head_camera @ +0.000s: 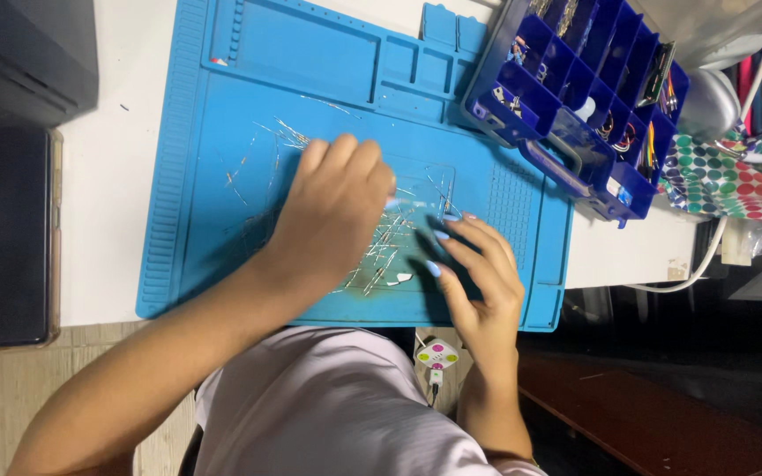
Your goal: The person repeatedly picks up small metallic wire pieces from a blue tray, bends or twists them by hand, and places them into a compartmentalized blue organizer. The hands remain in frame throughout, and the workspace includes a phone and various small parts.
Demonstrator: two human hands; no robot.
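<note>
My left hand (332, 211) lies palm down on a blue silicone work mat (222, 132), fingers bent together over a scatter of thin wire-leaded parts (381, 256). Its fingertips are hidden, so I cannot see whether it holds any. My right hand (478, 273), with light blue nails, rests beside it on the right. Its fingers are spread and their tips touch the mat at the edge of the same scatter. More fine wires (288, 134) lie loose above the left hand.
A dark blue compartment box (575, 88) of small parts stands open at the mat's upper right. A dark flat device (2, 238) lies at the left on the white table (116, 176). A polka-dot cloth (725, 176), a white cable (707, 256) and a small white plug (437, 355) are to the right and below.
</note>
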